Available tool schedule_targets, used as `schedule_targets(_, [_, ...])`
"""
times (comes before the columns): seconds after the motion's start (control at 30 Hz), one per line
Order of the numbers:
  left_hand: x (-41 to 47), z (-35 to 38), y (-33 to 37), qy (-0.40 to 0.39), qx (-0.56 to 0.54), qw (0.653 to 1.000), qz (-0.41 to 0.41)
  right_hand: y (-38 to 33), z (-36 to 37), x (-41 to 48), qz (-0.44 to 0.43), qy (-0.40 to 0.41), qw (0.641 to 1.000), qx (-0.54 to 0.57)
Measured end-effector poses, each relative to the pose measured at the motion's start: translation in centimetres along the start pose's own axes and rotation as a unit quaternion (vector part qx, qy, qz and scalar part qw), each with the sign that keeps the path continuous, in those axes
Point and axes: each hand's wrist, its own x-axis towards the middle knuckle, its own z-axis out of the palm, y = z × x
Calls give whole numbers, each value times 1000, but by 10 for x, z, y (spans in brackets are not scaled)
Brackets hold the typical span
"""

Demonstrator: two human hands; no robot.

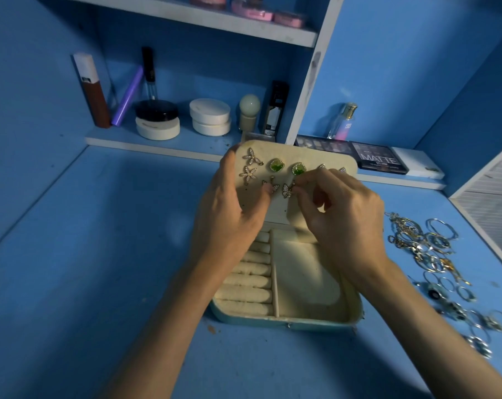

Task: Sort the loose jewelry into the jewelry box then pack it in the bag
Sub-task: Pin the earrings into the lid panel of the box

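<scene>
1. Jewelry box (287,319) lies open at the centre of the frame on the blue counter (100,254), with its earring panel (310,156) propped up facing the viewer.
2. Left hand (232,214) grips the panel's left edge, thumb on the front, probably to steady it against pushing.
3. Right hand (339,214) pinches a butterfly earring (287,190) at mid-panel, seemingly seating its post in a hole.
4. Loose jewelry (428,246) lies heaped at the right of the frame, within easy reach; no bag shows.

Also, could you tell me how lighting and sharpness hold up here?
Head view: dim, blue-tinted light; a shadow crosses the right compartment of the box; the rings at the right edge are blurred; the earrings on the lid look fairly sharp; wide-angle distortion skews the shelf lines.
</scene>
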Motion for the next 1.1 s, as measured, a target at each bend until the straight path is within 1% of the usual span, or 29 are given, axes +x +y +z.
schedule_targets(0.2, [0, 0, 0, 5, 0, 1000, 4, 0, 0, 1, -12, 11, 1000, -6])
schedule_targets(0.37, [0, -1, 0, -4, 1, 1000, 3, 3, -4, 8, 4, 29, 996, -82])
schedule_targets(0.47, [0, -1, -1, -8, -18, 1000, -13, 4, -10, 17, -13, -11, 992, -123])
schedule_targets(0.53, [-1, -1, 0, -9, -21, 1000, -18, 6, -12, 22, -29, -42, 991, -120])
schedule_targets(0.6, [-1, -2, 2, -8, -19, 1000, -24, 8, -14, 26, -47, -54, 992, -105])
schedule_targets(0.67, [-1, -7, 7, 11, -29, 998, -47, 8, -18, 26, -59, -55, 992, -99])
schedule_targets(0.73, [0, -15, 18, 67, -43, 995, -58, 7, -21, 25, -68, -51, 991, -102])
schedule_targets(0.77, [-1, -20, 27, 99, -62, 991, -59, 6, -22, 25, -72, -52, 991, -104])
schedule_targets(0.8, [-4, -23, 36, 118, -106, 985, -72, 4, -22, 23, -76, -54, 990, -107])
schedule_targets(0.83, [-10, -25, 48, 114, -178, 971, -111, 3, -23, 22, -80, -54, 989, -108])
schedule_targets(0.87, [-19, -26, 60, 86, -270, 944, -170, 2, -25, 20, -85, -50, 989, -106])
schedule_targets(0.9, [-29, -24, 70, 44, -360, 902, -235, 1, -26, 17, -91, -43, 990, -102])
schedule_targets(0.93, [-40, -21, 76, 10, -433, 852, -295, -1, -27, 14, -98, -36, 990, -98])
schedule_targets(1.0, [-56, -14, 80, -16, -515, 763, -391, -4, -30, 7, -111, -25, 989, -92])
schedule_targets(1.03, [-60, -11, 79, -11, -539, 728, -423, -5, -31, 3, -117, -21, 989, -89])
schedule_targets(1.07, [-61, -10, 80, 1, -558, 702, -443, -6, -32, 0, -123, -17, 989, -85])
schedule_targets(1.1, [-60, -10, 80, 14, -573, 682, -454, -7, -33, -4, -130, -12, 988, -81])
